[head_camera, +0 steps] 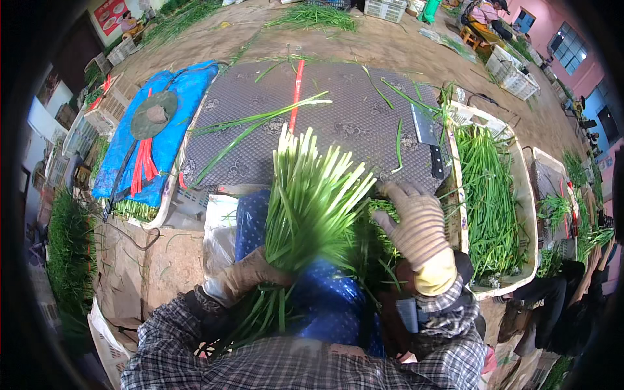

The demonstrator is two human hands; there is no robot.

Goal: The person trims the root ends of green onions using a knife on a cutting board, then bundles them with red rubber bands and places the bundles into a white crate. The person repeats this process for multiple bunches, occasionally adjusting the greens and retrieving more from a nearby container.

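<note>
My left hand (251, 275), in a soiled glove, is closed around a thick bunch of green chives (312, 204). The pale cut ends fan out away from me, and the leaves blur and hang down over my blue dotted apron (331, 302). To the right of the bunch, my right hand (414, 219) wears a striped knit glove. Its fingers are apart at the near edge of the padded grey board (341, 126), with nothing visible in them. A cleaver (428, 139) with a black handle lies on the board beyond that hand.
A red tie strip (296, 97) and loose stalks (273, 117) lie on the board. At right stands a white crate (529, 243) of chives. On the left, a round dark weight (154, 114) and red strips (144, 163) rest on blue cloth (114, 170). People sit farther off.
</note>
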